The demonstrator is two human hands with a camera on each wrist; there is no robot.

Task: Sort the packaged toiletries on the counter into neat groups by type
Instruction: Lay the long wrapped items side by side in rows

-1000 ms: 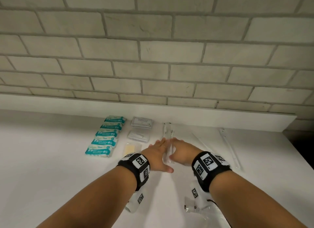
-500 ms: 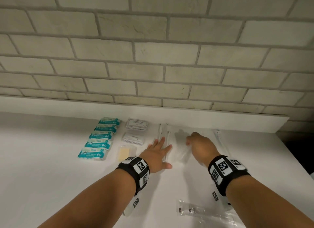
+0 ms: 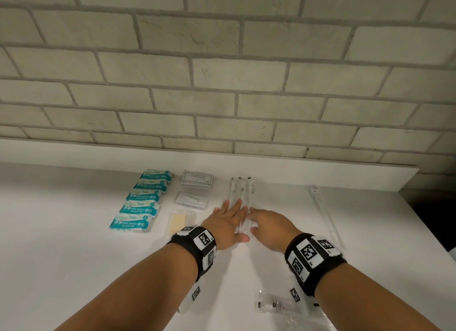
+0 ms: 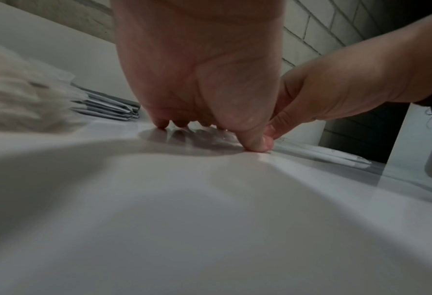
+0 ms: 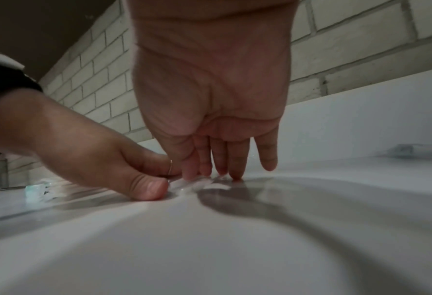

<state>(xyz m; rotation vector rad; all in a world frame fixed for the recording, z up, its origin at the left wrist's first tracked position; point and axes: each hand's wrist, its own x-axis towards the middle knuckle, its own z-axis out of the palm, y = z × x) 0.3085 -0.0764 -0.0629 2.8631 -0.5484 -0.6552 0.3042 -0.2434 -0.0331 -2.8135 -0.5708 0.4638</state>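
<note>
Long clear toothbrush packets (image 3: 248, 191) lie side by side on the white counter (image 3: 74, 244), pointing at the wall. My left hand (image 3: 228, 222) lies flat against their left side with straight fingers. My right hand (image 3: 269, 226) rests along their right side, its straight fingertips (image 5: 235, 175) pressing the clear wrap (image 5: 213, 186). Neither hand holds anything. Several teal wipe packs (image 3: 143, 200) form a column at the left. Two stacks of grey sachets (image 3: 197, 180) sit beside them, with a wrapped yellow soap (image 3: 181, 221) in front.
Another long clear packet (image 3: 323, 212) lies alone at the right, near the counter's right edge (image 3: 424, 232). A crumpled clear packet (image 3: 274, 303) sits under my right forearm. A low white ledge (image 3: 296, 168) and a brick wall close off the back.
Half a second ago my right hand was out to the right over a clear packet. It has come back left beside my left hand, and the packets now lie together.
</note>
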